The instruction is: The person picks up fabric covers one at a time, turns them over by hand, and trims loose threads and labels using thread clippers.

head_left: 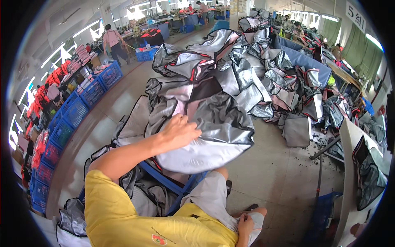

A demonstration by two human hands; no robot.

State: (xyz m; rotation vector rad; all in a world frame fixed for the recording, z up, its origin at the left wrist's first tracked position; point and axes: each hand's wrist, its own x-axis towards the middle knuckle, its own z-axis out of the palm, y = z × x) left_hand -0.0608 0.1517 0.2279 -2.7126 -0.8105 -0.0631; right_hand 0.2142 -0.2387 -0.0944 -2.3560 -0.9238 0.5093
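My left hand (181,131) is stretched forward, its fingers curled on a silver-grey lined fabric bag (222,117). The bag's pale, rounded lower panel (201,154) hangs toward my knees, and its dark mesh-like part lies beyond my fingers. My right hand (246,225) rests by my right knee with its fingers closed; a thin reddish line shows beside it, too small to name. Beneath my left arm stands a blue plastic crate (175,187) with more silver-grey bags (150,197) in and around it.
A large heap of silver bags with black and red edging (251,68) spreads ahead and to the right. Stacked blue crates (74,110) line the left side. At right stand a pale board (347,164) and a dark pole (325,148). A person (113,43) is walking far left.
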